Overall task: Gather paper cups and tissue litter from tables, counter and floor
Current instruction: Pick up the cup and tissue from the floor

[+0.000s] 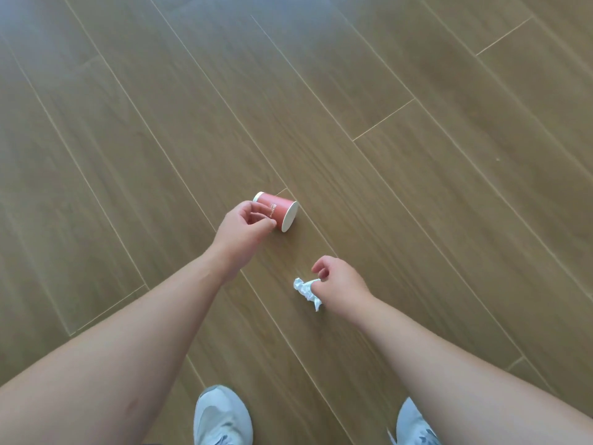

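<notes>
A red paper cup (276, 211) lies on its side on the wood-plank floor (417, 155). Its long axis runs from upper left to lower right in the view, roughly across the line of the planks; the wide white-rimmed mouth points lower right, the narrower base upper left. Small print runs along its wall, too small to read. The left hand (245, 231) is at the cup: thumb and fingers are curled and meet the near wall about mid-length, though whether they fully clasp it or only touch it cannot be told. The right hand (337, 285) pinches a crumpled white tissue (305, 291) between thumb and fingertips, the other fingers loosely curled above it. The tissue hangs to the left of the hand, its longer dimension running down toward lower right; whether it touches the floor cannot be told. Cup and tissue are near one another but apart. Two light grey shoes (223, 415) stand at the bottom edge.
</notes>
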Motion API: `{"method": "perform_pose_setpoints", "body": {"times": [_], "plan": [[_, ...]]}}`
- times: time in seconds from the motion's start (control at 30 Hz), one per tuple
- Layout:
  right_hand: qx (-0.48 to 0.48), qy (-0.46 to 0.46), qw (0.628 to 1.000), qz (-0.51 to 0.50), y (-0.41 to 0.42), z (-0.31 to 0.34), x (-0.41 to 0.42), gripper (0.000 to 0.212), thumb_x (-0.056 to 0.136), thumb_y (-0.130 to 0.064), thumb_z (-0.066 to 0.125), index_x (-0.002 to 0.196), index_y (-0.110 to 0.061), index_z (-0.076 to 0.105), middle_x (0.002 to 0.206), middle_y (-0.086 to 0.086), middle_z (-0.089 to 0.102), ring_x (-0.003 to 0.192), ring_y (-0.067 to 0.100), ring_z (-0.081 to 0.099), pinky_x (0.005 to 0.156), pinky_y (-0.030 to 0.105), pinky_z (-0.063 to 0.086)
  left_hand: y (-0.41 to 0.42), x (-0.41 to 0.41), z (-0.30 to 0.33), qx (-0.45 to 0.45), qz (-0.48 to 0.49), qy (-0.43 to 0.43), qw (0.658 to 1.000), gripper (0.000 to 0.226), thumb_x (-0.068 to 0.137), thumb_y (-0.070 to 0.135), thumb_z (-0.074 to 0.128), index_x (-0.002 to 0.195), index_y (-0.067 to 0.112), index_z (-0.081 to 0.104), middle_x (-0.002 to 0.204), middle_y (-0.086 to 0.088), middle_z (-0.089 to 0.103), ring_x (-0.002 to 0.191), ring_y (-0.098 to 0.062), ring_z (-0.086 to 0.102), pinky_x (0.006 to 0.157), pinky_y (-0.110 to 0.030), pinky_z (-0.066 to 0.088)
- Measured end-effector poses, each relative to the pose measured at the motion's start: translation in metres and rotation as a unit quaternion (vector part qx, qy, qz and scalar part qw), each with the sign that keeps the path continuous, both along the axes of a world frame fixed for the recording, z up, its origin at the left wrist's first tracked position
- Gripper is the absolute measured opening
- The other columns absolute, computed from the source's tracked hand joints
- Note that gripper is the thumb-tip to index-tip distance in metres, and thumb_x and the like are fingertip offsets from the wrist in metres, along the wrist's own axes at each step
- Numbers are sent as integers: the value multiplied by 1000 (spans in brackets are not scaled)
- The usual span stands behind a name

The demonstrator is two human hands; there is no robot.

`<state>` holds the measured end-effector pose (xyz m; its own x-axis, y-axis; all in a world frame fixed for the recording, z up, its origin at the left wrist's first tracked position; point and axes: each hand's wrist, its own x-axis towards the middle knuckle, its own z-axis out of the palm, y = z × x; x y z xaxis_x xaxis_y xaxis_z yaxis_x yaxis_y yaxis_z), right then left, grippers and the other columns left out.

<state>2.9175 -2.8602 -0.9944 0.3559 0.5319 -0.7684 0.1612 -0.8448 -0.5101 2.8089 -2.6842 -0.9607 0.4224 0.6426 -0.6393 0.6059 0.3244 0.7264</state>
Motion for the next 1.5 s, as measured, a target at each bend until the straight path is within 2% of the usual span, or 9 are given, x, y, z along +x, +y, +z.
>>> {"method": "perform_pose_setpoints", "body": {"times": [0.1, 0.17, 0.27, 0.37, 0.53, 0.87, 1.17, 1.33, 1.5], "plan": [[0, -67, 985, 160, -3, -38, -2, 33, 89, -21, 53, 122, -24, 52, 114, -4, 46, 90, 19, 58, 68, 33, 50, 13, 6, -43, 136, -122, 53, 982, 27, 83, 11, 66, 106, 25, 63, 109, 3, 64, 95, -16, 61, 74, -27, 48], [14, -101, 969, 224, -6, -57, -4, 35, 90, -20, 55, 125, -23, 49, 118, -1, 43, 99, 22, 51, 71, 34, 49, 22, 13, -64, 250, -280, 94, 922, 50, 82, 10, 66, 128, 26, 57, 133, 3, 53, 119, -19, 52, 89, -33, 48], [32, -128, 956, 261, -9, -76, -13, 30, 90, -15, 54, 120, -20, 49, 113, 3, 40, 92, 25, 48, 65, 32, 44, 33, 25, -91, 354, -477, 161, 788, 76, 83, 12, 66, 151, 26, 36, 158, -1, 33, 145, -25, 30, 110, -37, 36], [36, -136, 944, 299, -11, -89, -23, 28, 90, -3, 50, 114, -18, 49, 105, 4, 36, 83, 25, 43, 62, 32, 35, 36, 30, -111, 386, -510, 199, 742, 74, 84, 16, 65, 150, 26, 33, 151, 1, 41, 142, -24, 33, 110, -35, 33], [-3, -123, 941, 315, -13, -98, -23, 18, 88, 0, 49, 98, -15, 52, 94, 2, 32, 69, 22, 39, 62, 31, 31, 24, 14, -125, 320, -498, 199, 781, 69, 79, 29, 72, 140, 28, 39, 127, 2, 58, 115, -25, 54, 90, -36, 46], [27, -139, 964, 224, -12, -25, -2, 10, 92, -10, 48, 93, -7, 57, 94, 4, 43, 75, 27, 47, 60, 31, 36, -4, -7, -50, 215, -402, 104, 884, 72, 76, 28, 79, 138, 29, 44, 129, 5, 56, 116, -21, 54, 95, -39, 48], [111, -154, 979, 71, -16, 185, 22, 11, 90, -12, 52, 86, -8, 62, 92, 4, 51, 78, 27, 53, 63, 34, 41, -26, -7, 141, 220, -283, 8, 934, 70, 72, 11, 81, 135, 21, 52, 125, 7, 47, 120, -18, 48, 102, -34, 44], [218, -162, 961, -56, -11, 329, 41, 14, 88, -11, 59, 78, -18, 66, 85, -9, 51, 71, 7, 51, 59, 13, 37, -37, 6, 268, 258, -250, -30, 933, 70, 71, 16, 84, 133, 23, 55, 119, 17, 50, 115, -15, 44, 96, -14, 33], [299, -179, 931, -108, -2, 477, 53, 21, 84, -4, 60, 79, -22, 69, 89, -12, 54, 72, 9, 54, 63, 24, 47, -45, 27, 398, 257, -229, -62, 937, 64, 64, 30, 79, 124, 37, 56, 117, 28, 53, 113, -12, 50, 94, -27, 42]]}}
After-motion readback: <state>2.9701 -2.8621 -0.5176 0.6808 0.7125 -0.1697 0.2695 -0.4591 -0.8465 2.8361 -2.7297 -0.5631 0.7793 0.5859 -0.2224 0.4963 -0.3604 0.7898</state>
